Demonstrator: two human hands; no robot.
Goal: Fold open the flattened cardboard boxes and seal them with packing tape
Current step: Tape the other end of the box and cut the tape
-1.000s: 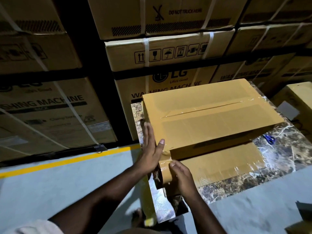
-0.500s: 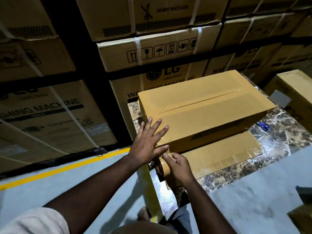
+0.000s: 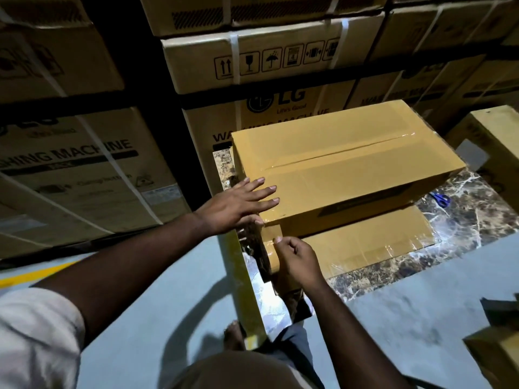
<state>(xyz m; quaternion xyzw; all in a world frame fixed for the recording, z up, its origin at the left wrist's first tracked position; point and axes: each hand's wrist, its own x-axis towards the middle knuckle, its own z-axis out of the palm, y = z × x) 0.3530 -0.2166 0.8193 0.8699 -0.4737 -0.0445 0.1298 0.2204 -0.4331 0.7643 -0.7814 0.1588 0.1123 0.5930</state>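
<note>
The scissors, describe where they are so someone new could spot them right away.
Find the marble-patterned table that bears the taped cardboard box. The scissors lie on the bare marble just right of that box. Their blue handles are the only blue thing there.

You are in a warehouse or stockroom. Strapped cartons (image 3: pixel 261 60) marked "LG" and "WASHING MACHINE" stand stacked in high rows before you, each bearing handling symbols. The floor (image 3: pixel 157 276) is smooth grey concrete with a painted yellow line (image 3: pixel 31 276) along the stacks. A marble-patterned table (image 3: pixel 463 220) serves as the packing station.
</note>
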